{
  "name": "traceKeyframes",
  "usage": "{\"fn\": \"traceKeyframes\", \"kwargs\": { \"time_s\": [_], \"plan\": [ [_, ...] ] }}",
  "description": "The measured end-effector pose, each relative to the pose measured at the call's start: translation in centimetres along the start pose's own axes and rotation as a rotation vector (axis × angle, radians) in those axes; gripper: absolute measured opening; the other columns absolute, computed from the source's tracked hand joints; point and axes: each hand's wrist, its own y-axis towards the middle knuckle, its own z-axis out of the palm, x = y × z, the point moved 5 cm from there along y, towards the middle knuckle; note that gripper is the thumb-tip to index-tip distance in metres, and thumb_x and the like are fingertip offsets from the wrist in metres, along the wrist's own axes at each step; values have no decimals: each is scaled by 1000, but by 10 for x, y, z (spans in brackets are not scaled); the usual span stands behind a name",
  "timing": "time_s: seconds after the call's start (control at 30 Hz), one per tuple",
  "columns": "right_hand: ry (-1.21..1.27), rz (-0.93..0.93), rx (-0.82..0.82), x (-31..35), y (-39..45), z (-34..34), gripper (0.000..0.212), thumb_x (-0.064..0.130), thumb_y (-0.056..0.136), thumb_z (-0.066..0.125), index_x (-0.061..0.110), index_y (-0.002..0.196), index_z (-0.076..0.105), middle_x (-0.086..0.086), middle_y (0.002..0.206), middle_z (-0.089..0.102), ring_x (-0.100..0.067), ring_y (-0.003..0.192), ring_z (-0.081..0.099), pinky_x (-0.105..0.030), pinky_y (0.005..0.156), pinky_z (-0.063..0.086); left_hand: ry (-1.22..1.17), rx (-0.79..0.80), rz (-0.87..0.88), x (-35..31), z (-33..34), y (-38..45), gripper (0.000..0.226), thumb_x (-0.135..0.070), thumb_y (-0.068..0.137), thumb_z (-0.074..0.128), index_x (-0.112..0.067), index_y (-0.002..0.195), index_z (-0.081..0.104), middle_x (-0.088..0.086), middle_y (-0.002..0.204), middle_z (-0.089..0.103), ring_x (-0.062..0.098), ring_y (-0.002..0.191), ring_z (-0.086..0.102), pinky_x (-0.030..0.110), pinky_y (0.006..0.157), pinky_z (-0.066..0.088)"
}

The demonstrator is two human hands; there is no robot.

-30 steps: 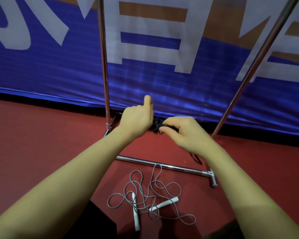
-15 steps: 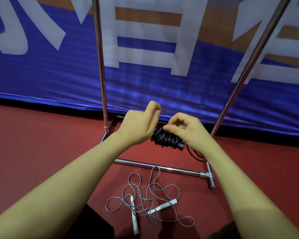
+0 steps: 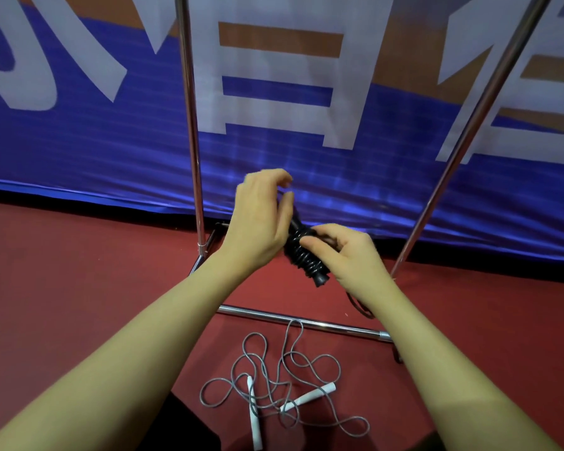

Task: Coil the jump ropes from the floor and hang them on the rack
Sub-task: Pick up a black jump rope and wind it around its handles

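A black jump rope [image 3: 303, 258] is wound in tight turns around its own handles, held in the air in front of the rack. My right hand [image 3: 342, 255] grips the lower part of the bundle. My left hand [image 3: 261, 219] is at its upper end, thumb against it and fingers curled loosely above. A short loose loop of black cord hangs under my right wrist. On the red floor below lies a grey jump rope [image 3: 284, 382] with white handles, loose and tangled. The chrome rack [image 3: 189, 118] stands just beyond, its top out of view.
The rack's low cross bar [image 3: 300, 322] runs along the floor between my arms, with a foot at its right end. Its right upright [image 3: 469, 135] leans across the view. A blue, white and brown banner [image 3: 79, 151] covers the wall behind.
My left hand has risen and its fingers have loosened above the bundle. The black bundle has tilted more upright between my hands. The grey rope has not moved.
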Motion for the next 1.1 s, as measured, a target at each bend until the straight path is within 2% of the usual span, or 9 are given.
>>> {"fn": "traceKeyframes", "kwargs": {
  "time_s": [0.1,0.3,0.43,0.53,0.63,0.73,0.83,1.0,1.1],
  "plan": [
    [138,36,-218,-3,5,-11,12,15,87,66,23,79,65,16,66,68,6,67,60,-14,68,45,-208,65,-226,11,9,-7,26,-31,93,42,-10,108,48,0,104,51,14,95,47,28,87,38],
    [193,118,-431,-7,6,-20,19,26,89,64,13,74,68,10,52,61,-2,52,52,-19,54,41,-512,388,-492,3,35,-25,23,-29,94,57,-19,110,45,-5,91,54,11,77,51,27,77,44],
    [211,131,-382,-3,5,-19,23,27,90,62,22,69,69,13,39,42,-2,39,33,-15,45,28,-563,383,-573,4,38,-25,43,-47,74,70,-28,105,47,8,93,64,10,69,51,32,74,48],
    [265,146,-334,-6,5,-18,21,21,90,63,29,72,73,13,39,36,-6,40,29,-21,45,26,-563,364,-589,8,38,-25,36,-24,81,74,-29,107,50,4,101,65,15,81,60,30,84,50],
    [269,124,-217,-7,9,-17,20,14,89,62,31,91,73,11,43,39,-9,41,25,-27,46,23,-549,392,-531,7,34,-21,45,-10,89,64,-19,130,50,0,114,64,10,98,64,19,90,48],
    [329,87,-49,-3,10,-17,35,0,89,57,28,109,63,15,69,69,-5,44,26,-24,48,21,-549,436,-438,3,28,-17,50,-6,93,57,-21,138,43,-18,111,60,-9,93,59,12,88,45],
    [377,85,14,-5,9,-20,41,-7,88,55,25,113,60,12,94,73,-5,47,27,-23,50,23,-569,482,-406,2,26,-17,54,-9,95,54,-38,136,33,-27,113,56,-15,105,53,11,94,41],
    [353,47,5,-9,10,-23,38,-4,90,55,26,112,64,-10,72,55,-7,46,29,-20,48,30,-514,443,-427,2,28,-20,56,-19,95,57,-30,145,35,-18,113,62,5,109,59,24,97,46],
    [200,30,-62,-10,12,-26,37,1,89,59,35,103,68,-4,59,47,-8,46,32,-23,51,34,-487,389,-426,2,27,-18,54,-20,94,58,-27,144,38,-11,118,62,2,107,57,25,96,47]
  ]
}}
